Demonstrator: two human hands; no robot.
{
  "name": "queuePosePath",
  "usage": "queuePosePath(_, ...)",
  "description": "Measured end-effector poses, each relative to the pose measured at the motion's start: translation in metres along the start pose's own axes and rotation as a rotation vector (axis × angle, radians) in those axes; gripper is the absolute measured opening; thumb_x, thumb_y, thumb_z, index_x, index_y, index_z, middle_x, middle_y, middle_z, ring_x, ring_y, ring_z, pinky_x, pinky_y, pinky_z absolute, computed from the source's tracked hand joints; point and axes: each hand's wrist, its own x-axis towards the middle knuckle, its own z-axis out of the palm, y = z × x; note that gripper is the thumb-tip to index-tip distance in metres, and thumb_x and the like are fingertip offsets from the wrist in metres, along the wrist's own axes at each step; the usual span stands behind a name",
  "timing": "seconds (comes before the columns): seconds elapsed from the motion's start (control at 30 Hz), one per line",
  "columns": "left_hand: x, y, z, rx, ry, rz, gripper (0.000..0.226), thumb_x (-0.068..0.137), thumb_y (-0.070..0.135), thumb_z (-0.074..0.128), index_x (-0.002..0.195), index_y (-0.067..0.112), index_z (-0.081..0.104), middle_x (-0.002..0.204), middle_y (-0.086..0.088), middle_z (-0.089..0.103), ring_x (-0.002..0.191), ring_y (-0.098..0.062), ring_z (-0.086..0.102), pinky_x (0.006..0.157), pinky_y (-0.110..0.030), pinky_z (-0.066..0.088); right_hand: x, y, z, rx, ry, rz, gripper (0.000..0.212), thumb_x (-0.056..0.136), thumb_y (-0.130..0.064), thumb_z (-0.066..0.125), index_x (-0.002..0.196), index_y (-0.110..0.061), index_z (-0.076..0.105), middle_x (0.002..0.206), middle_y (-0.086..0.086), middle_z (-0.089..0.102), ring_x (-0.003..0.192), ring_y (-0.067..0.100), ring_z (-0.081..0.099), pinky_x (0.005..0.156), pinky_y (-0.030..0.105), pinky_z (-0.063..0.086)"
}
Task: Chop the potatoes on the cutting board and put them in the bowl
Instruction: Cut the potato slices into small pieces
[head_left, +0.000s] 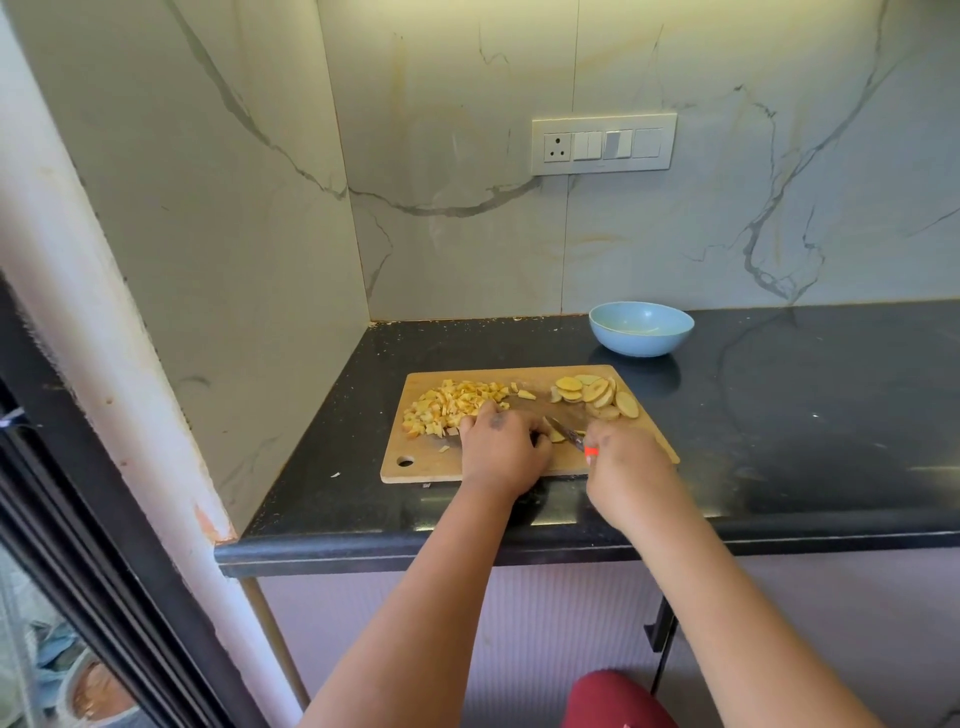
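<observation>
A wooden cutting board (431, 465) lies on the black counter. A heap of diced potato (454, 408) covers its left part, and a pile of potato slices (597, 395) sits at its back right. My left hand (501, 449) rests on the board's middle, fingers curled over potato pieces (555, 435) beside the blade. My right hand (626, 467) grips a knife (569, 434) with a red-orange handle, its blade angled left and down onto the board between both hands. A light blue bowl (641, 328) stands behind the board to the right.
The black counter (779, 415) runs off to the right, its front edge close to me. Marble walls close in the left side and back, with a switch panel (604, 144) above the bowl. A white pillar (104, 332) stands at the left.
</observation>
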Motion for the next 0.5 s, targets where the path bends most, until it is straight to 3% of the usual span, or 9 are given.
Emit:
queuePosePath(0.13,0.0,0.001,0.0,0.022,-0.011,-0.014,0.026,0.094,0.033,0.048,0.104,0.031,0.072,0.098,0.006,0.069,0.114,-0.024,0.039,0.091,-0.04,0.025,0.004,-0.021,-0.009,-0.146,-0.098,-0.02,0.021,0.089,0.002,0.052,0.102,-0.014,0.055,0.086,0.004,0.054,0.076,0.019,0.054,0.063,0.029,0.044)
queuePosePath(0.27,0.001,0.001,0.001,0.05,-0.014,-0.025,0.029,0.094,0.034,0.047,0.107,0.029,0.072,0.102,0.004,0.07,0.119,-0.026,0.038,0.093,-0.041,0.025,0.006,-0.034,-0.052,-0.33,-0.194,-0.024,0.022,0.085,0.002,0.057,0.101,-0.012,0.053,0.078,0.005,0.049,0.081,0.023,0.057,0.07,0.031,0.048)
queuePosePath(0.37,0.001,0.0,0.002,0.074,-0.025,0.0,0.03,0.094,0.034,0.046,0.108,0.027,0.071,0.101,0.002,0.07,0.116,-0.026,0.04,0.093,-0.04,0.028,0.005,-0.024,-0.077,-0.47,-0.199,-0.12,0.021,0.093,-0.01,0.054,0.113,-0.007,0.058,0.097,0.008,0.06,0.092,0.025,0.061,0.072,0.029,0.043)
queuePosePath(0.43,0.002,0.0,0.004,0.034,-0.01,0.018,0.027,0.093,0.03,0.046,0.101,0.021,0.071,0.093,0.0,0.069,0.107,-0.027,0.048,0.096,-0.038,0.036,0.004,-0.006,-0.084,-0.356,-0.205,-0.138,0.017,0.096,-0.015,0.053,0.109,-0.012,0.063,0.098,0.0,0.061,0.097,0.022,0.06,0.068,0.024,0.043)
queuePosePath(0.5,0.004,0.005,0.005,-0.05,0.016,0.02,0.025,0.092,0.029,0.047,0.102,0.017,0.067,0.1,-0.004,0.067,0.111,-0.029,0.052,0.097,-0.037,0.043,0.002,0.019,-0.081,-0.062,-0.155,-0.087,0.008,0.096,-0.021,0.056,0.096,-0.024,0.064,0.084,-0.009,0.054,0.083,0.015,0.055,0.057,0.022,0.037)
